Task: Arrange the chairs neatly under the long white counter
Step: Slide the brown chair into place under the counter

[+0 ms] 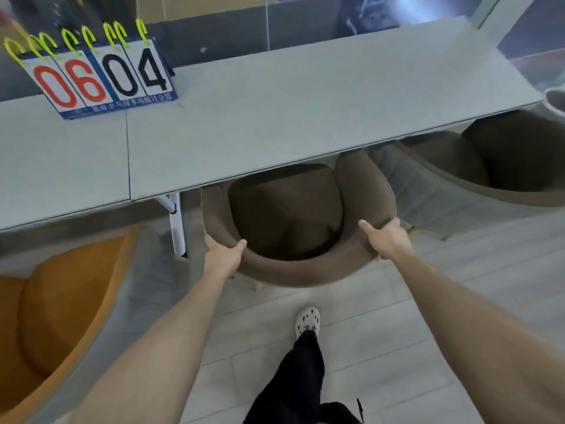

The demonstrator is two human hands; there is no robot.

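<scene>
A brown tub chair stands in the middle with its front tucked under the long white counter. My left hand grips the left side of its curved backrest rim. On the right side of the same rim my right hand holds on, thumb over the top. A second brown chair sits to the right, partly under the counter. To the left an orange chair stands with only its front edge under the counter.
A flip scoreboard reading 06 04 stands on the counter at the left. A white counter leg stands between the orange chair and the middle chair. My foot in a white clog is on the pale plank floor behind the chair.
</scene>
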